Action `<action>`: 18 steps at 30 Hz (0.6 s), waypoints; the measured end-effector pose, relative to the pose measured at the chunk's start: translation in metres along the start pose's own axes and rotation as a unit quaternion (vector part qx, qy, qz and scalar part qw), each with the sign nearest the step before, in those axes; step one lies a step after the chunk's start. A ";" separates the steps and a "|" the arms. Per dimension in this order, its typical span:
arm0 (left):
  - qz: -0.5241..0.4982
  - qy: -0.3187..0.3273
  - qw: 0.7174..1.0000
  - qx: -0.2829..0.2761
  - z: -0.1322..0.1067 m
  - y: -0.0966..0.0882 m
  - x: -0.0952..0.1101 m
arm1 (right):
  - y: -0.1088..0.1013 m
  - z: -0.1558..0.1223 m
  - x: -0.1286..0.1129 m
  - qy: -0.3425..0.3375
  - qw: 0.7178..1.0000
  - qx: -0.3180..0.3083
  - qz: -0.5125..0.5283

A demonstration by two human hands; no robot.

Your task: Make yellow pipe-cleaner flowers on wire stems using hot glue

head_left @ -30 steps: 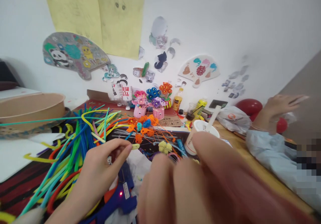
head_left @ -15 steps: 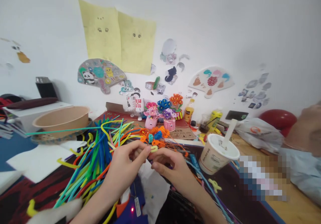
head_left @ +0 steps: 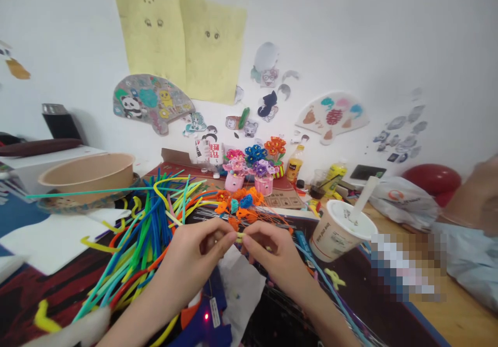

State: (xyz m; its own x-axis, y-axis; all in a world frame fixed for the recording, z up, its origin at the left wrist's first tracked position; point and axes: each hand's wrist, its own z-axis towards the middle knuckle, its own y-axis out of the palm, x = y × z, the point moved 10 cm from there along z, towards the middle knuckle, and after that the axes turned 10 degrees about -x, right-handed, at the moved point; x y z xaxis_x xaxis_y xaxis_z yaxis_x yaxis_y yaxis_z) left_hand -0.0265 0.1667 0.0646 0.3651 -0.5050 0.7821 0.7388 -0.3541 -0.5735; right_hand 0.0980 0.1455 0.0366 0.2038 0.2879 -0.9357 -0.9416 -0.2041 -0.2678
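Observation:
My left hand (head_left: 194,253) and my right hand (head_left: 272,251) meet fingertip to fingertip over the table, both pinched on a small yellow pipe-cleaner piece (head_left: 240,237). Just beyond them lie several small orange and blue pipe-cleaner flowers (head_left: 239,204) on thin wires. To the left spreads a pile of coloured pipe cleaners (head_left: 148,233). A blue glue gun (head_left: 208,323) with a red light lies under my left wrist.
A paper cup with a spoon (head_left: 340,230) stands right of my hands. Pink pots of pipe-cleaner flowers (head_left: 249,173) stand at the back, a brown paper bowl (head_left: 85,173) at the left. Another person's sleeve (head_left: 470,259) and hand (head_left: 476,191) occupy the right edge.
My right hand dropped from close to the camera down to the left hand and joined it on the yellow piece. The view shifted slightly.

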 end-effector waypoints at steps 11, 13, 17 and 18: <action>0.041 0.022 0.999 -0.001 0.000 0.004 0.001 | -0.002 -0.001 -0.009 -0.023 0.997 0.020 -0.070; 0.039 0.031 0.999 0.011 0.000 0.002 0.003 | -0.002 -0.002 -0.009 -0.026 0.997 0.020 -0.068; 0.047 0.053 0.997 0.034 -0.001 -0.003 0.011 | -0.001 -0.002 -0.009 -0.031 0.998 0.022 -0.058; 0.053 0.054 0.997 0.034 -0.001 -0.004 0.012 | 0.000 -0.002 -0.009 -0.034 0.998 0.022 -0.056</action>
State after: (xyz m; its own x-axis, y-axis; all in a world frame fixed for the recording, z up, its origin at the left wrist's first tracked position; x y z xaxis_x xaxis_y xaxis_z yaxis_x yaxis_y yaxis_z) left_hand -0.0256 0.1612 0.0755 0.3831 -0.6198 0.6849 0.7367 -0.2422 -0.6313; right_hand 0.0971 0.1412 0.0450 0.2907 0.3688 -0.8829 -0.9254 -0.1263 -0.3574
